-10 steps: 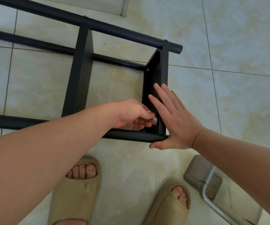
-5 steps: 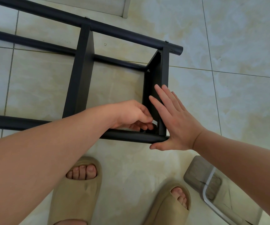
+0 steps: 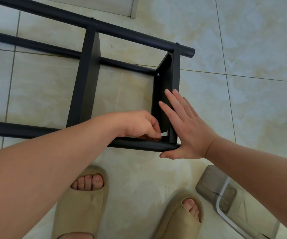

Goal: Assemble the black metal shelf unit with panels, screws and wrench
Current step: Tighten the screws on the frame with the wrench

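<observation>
Two hands met at the near corner of the shelf [image 3: 87,80], which lay on its side on the floor [image 3: 242,83].
The left hand [image 3: 139,125] had its grip clamped, a fingertip pinch, on what looked like the wrench [image 3: 164,133], a pale sliver just where the panel [image 3: 162,94] met the near tube [image 3: 139,144]; what it turned was hidden. The wrench pointed right, toward the right hand [image 3: 186,130]. The panel's long axis ran away from the person and the tube's ran left to right. The right hand lay flat on the panel's outer side, fingers straight and holding nothing, palm against the tube's end, judged to be bracing it. The left forearm reached in from the lower left, over the tube.
</observation>
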Demonstrator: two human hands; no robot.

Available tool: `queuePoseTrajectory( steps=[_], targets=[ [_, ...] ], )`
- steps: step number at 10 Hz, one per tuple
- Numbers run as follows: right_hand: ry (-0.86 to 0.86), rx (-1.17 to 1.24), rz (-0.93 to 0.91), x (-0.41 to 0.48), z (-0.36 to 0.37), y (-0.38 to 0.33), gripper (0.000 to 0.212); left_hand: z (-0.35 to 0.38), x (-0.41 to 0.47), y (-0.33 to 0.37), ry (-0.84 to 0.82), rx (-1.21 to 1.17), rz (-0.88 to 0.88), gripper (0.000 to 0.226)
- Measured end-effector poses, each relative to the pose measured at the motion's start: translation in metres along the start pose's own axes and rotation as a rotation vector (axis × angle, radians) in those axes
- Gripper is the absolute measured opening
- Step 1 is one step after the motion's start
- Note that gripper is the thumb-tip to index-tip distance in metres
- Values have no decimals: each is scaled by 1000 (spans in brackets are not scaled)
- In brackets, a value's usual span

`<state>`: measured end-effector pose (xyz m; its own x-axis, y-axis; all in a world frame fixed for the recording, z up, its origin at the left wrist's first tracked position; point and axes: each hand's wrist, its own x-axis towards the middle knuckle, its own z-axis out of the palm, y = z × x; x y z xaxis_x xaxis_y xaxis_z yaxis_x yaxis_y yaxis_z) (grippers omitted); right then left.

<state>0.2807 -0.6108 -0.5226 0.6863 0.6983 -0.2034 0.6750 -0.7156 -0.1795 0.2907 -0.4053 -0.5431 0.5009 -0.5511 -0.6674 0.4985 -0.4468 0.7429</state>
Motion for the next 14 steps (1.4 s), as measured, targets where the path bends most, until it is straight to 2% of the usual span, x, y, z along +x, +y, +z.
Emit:
queuePoseTrajectory(
  steps=[2,3,5,7,10,12,14],
  targets=[
    [3,2,-2,0,0,0,128,2,-1,2,-37,148,24,16],
    [4,4,-2,0,1,0,128,1,-1,1,-43,148,31,13],
    [0,1,-6,0,0,1,128,-4,1,-2,59,-52,63,9],
    [2,4,-6,0,1,0,127,-6,2,-1,128,-139,12,13],
    [10,-12,-6,-1,0,0,129,1,6,5,-37,-528,-121,6],
    [20,-69,-1,-2,-2,-1,133,2,5,7,6,-579,-114,9],
    [43,-23,39,-5,2,-1,137,0,3,5,-5,-577,-113,9]
  ],
)
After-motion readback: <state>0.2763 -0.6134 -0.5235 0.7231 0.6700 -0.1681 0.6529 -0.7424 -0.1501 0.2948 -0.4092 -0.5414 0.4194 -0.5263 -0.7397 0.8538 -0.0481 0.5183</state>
